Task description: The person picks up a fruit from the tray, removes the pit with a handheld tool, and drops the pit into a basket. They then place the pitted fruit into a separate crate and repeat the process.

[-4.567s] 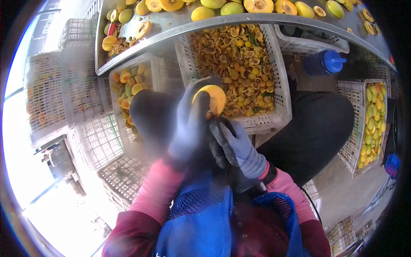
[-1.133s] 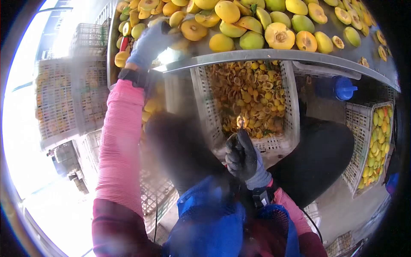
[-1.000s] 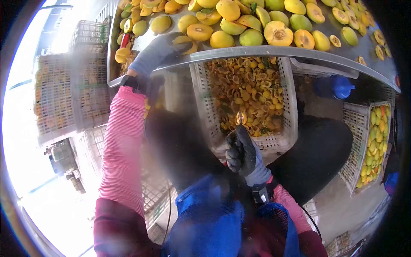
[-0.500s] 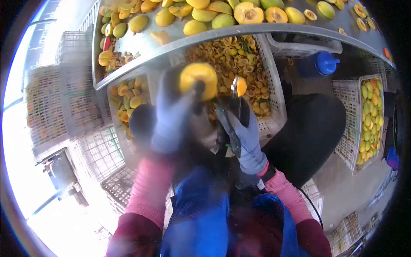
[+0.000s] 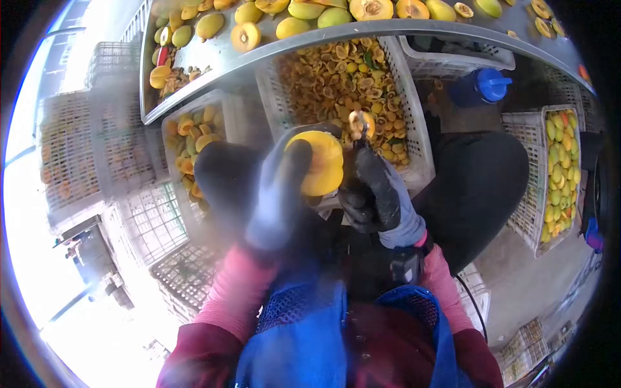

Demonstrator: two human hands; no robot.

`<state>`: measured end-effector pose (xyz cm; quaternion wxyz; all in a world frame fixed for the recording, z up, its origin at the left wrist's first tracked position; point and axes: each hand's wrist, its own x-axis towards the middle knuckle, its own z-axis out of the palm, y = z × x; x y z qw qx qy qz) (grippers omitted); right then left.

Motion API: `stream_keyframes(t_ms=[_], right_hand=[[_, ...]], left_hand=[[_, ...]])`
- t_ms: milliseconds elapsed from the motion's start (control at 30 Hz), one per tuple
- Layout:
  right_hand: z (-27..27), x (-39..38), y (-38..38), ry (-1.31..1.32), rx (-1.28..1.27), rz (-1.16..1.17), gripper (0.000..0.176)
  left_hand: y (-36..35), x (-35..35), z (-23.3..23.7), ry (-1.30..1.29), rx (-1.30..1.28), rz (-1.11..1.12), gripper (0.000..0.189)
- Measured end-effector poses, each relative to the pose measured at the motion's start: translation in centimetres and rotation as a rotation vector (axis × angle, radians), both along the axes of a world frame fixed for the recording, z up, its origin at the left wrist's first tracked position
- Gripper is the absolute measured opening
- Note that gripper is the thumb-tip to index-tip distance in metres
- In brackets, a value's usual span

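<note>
A yellow fruit half (image 5: 322, 163) is in my left hand (image 5: 278, 184), its cut side facing up and the gloved thumb across its edge. My right hand (image 5: 381, 194), in a grey and black glove, is closed round a small tool (image 5: 360, 139). A scooped piece of fruit (image 5: 357, 123) sits at the tool's tip, just right of the fruit half. Both hands are above my lap, in front of a crate of pits and scraps (image 5: 420, 139).
A metal table (image 5: 213, 61) with cut and whole fruit spans the top. A crate of fruit halves (image 5: 223, 110) stands left. Right are a blue jug (image 5: 482, 87) and a crate of yellow-green fruit (image 5: 537, 174). Stacked crates (image 5: 97, 142) are far left.
The fruit half has moved down and right, nearer the tool, and shows its cut face. My right hand has turned and shifted right. A cut fruit half now lies on the table's left part.
</note>
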<state>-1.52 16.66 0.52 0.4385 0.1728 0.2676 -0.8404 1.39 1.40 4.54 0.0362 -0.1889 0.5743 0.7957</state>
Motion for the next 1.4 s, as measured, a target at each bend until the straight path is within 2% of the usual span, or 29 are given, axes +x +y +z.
stream_keyframes(t_ms=[33, 67, 100, 167, 200, 233, 267, 300, 333, 367, 400, 433, 467, 500, 533, 567, 633, 667, 767, 867, 967, 1033, 1133, 1200, 1267, 1367, 1400], right_hand=[[-0.7, 0.4, 0.2, 0.021, 0.038, 0.018, 0.03], [-2.4, 1.0, -0.7, 0.173, 0.201, 0.041, 0.03], [-3.3, 1.4, -0.4, 0.215, 0.207, 0.062, 0.03], [-1.7, 0.9, -0.8, 0.3, 0.221, 0.101, 0.033], [0.1, 0.5, -0.3, 0.218, 0.081, 0.178, 0.033], [1.9, 0.5, 0.1, 0.117, -0.055, 0.249, 0.033], [2.6, 0.3, 0.1, 0.02, -0.028, 0.343, 0.036], [1.6, 0.2, 0.1, 0.187, 0.123, 0.404, 0.029], [-0.3, 0.6, 0.1, 0.347, 0.277, 0.465, 0.03], [-1.6, 1.4, 0.0, 0.628, 0.338, 0.373, 0.032], [-2.8, 2.1, -0.2, 0.927, 0.464, 0.259, 0.034], [-3.2, 2.5, -0.6, 1.178, 0.624, 0.12, 0.037], [-3.4, 2.8, -0.9, 1.308, 0.734, 0.113, 0.036], [-3.1, 3.2, -0.9, 1.206, 0.723, 0.129, 0.035], [-2.0, 3.2, -1.1, 1.101, 0.713, 0.139, 0.034], [-1.0, 3.3, -1.3, 0.997, 0.704, 0.144, 0.034], [-2.1, 3.8, -1.7, 1.375, 0.979, 0.243, 0.036], [-0.9, 3.5, -1.6, 1.004, 0.827, 0.311, 0.036], [-1.5, 4.1, -2.0, 0.93, 0.901, 0.337, 0.037], [-2.3, 4.8, -2.2, 0.991, 0.808, 0.186, 0.037], [-2.2, 4.6, -2.1, 0.819, 0.652, 0.238, 0.036], [-2.2, 4.6, -2.1, 0.629, 0.504, 0.15, 0.035], [-3.1, 4.7, -2.2, 0.621, 0.387, 0.036, 0.034], [-3.3, 4.4, -2.1, 0.618, 0.385, 0.054, 0.032], [-2.1, 3.2, -1.7, 0.557, 0.415, 0.167, 0.032], [-1.0, 2.0, -1.7, 0.584, 0.425, 0.356, 0.038], [-0.9, 2.2, -1.8, 0.67, 0.458, 0.305, 0.038]], left_hand=[[0.0, 0.0, 0.0, 0.032, -0.234, -0.027, 0.035], [-0.1, -0.2, 0.1, 0.067, -0.471, -0.052, 0.033], [-0.3, -0.4, -0.4, 0.086, -0.59, -0.033, 0.031], [-1.0, -0.9, -1.9, 0.072, -0.595, 0.041, 0.027], [-1.0, -1.0, -2.1, 0.051, -0.563, 0.075, 0.025], [-0.5, -0.8, -1.8, -0.106, -0.399, 0.135, 0.03], [-0.5, -0.8, -1.5, -0.014, -0.513, 0.06, 0.032], [-0.6, -1.0, -2.0, 0.001, -0.529, 0.077, 0.032], [-0.7, -0.7, -3.0, 0.009, -0.543, 0.094, 0.032], [-0.6, -0.4, -3.3, 0.012, -0.558, 0.118, 0.033], [0.0, -0.1, -3.0, -0.025, -0.371, 0.22, 0.033], [0.0, 0.3, -3.0, -0.03, -0.395, 0.21, 0.033], [0.0, 0.4, -3.1, -0.029, -0.418, 0.2, 0.033], [0.0, 0.4, -3.2, -0.026, -0.44, 0.193, 0.034], [0.1, 0.6, -3.0, 0.025, -0.657, 0.113, 0.031], [0.3, 0.6, -2.8, 0.07, -0.729, 0.108, 0.03], [0.7, 0.3, -2.8, 0.167, -0.875, 0.093, 0.028], [0.5, 0.5, -3.4, 0.152, -0.768, 0.124, 0.024], [0.6, 0.6, -4.5, 0.316, -0.884, 0.144, 0.024], [1.3, 0.4, -4.0, 0.259, -0.764, 0.232, 0.024], [1.6, 0.7, -3.4, 0.193, -0.757, 0.16, 0.029], [1.5, 0.7, -3.3, 0.172, -0.738, 0.099, 0.03], [1.1, 0.9, -4.6, 0.151, -0.648, 0.082, 0.031], [0.5, 0.7, -5.2, 0.108, -0.481, 0.008, 0.032], [-1.6, 0.2, -4.1, 0.035, -0.228, -0.149, 0.033], [-2.3, 0.2, -3.6, 0.12, -0.234, -0.171, 0.03], [-2.3, 0.3, -4.8, 0.133, -0.388, -0.146, 0.034]])
